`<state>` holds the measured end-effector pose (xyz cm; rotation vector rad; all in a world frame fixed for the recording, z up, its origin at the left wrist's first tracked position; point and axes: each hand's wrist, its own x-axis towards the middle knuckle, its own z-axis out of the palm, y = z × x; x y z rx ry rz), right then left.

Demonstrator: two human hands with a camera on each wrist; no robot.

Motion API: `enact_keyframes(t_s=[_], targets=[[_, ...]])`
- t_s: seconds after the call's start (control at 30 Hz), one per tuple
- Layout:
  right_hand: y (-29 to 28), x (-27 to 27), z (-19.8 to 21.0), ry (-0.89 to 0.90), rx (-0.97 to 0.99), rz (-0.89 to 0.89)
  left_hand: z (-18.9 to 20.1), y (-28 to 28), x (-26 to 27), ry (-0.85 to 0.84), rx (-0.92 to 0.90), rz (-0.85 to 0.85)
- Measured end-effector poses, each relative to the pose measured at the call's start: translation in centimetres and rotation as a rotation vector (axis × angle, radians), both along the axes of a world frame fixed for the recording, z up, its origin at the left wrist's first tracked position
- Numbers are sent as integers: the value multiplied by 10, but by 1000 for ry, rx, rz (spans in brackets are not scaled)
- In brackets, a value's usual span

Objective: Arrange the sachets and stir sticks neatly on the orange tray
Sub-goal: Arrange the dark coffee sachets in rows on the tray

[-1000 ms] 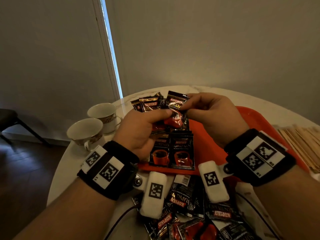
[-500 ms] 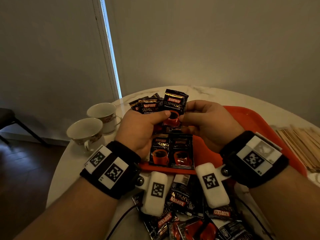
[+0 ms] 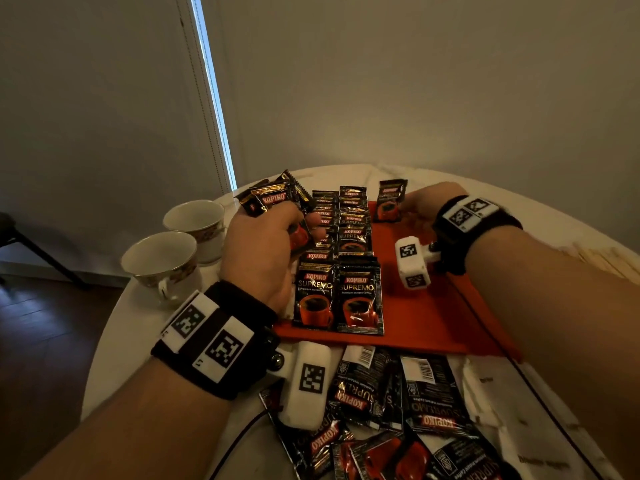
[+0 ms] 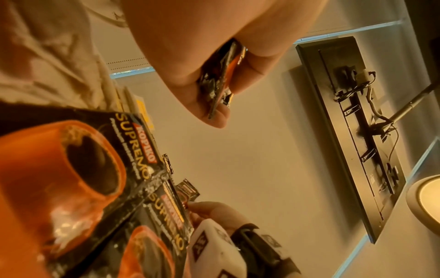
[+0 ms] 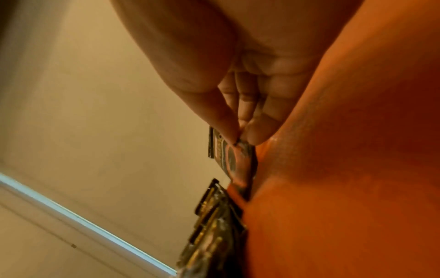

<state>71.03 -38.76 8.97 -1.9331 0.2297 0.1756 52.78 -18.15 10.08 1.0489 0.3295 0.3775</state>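
Two overlapping rows of black-and-red coffee sachets (image 3: 341, 292) lie on the left part of the orange tray (image 3: 426, 317). My left hand (image 3: 263, 244) hovers at the tray's left edge and grips a fanned bunch of sachets (image 3: 273, 199), whose edges show between thumb and fingers (image 4: 221, 79) in the left wrist view. My right hand (image 3: 415, 206) pinches a single sachet (image 3: 390, 202) at the tray's far edge, right of the rows; its lower end meets the tray (image 5: 240, 169). Stir sticks (image 3: 609, 261) lie on the table at far right.
Two empty teacups (image 3: 162, 261) stand left of the tray on the round white table (image 3: 114, 341). A loose heap of sachets (image 3: 398, 420) lies on the table in front of the tray. The tray's right half is bare.
Both hands held one sachet together over the rows. They have parted: my right hand carried that sachet right and away to the tray's far edge, and my left stayed with its bunch.
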Motion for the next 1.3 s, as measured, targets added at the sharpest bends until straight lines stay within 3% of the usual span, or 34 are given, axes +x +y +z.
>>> enact_keyframes(t_s=[0.27, 0.6, 0.87, 1.03, 1.13, 1.3], targets=[[19, 11, 5, 94, -269, 30, -2, 3, 3, 22, 11, 8], [11, 24, -15, 32, -81, 49, -2, 4, 5, 35, -11, -32], [20, -8, 1, 31, 21, 105, -5, 1, 5, 38, 6, -103], [28, -62, 33, -15, 313, 412, -8, 1, 4, 13, 78, -115], [35, -93, 39, -100, 300, 603, -6, -1, 1, 24, 103, -154], [43, -102, 29, -188, 405, 523, 0, -2, -1, 78, -25, -115]])
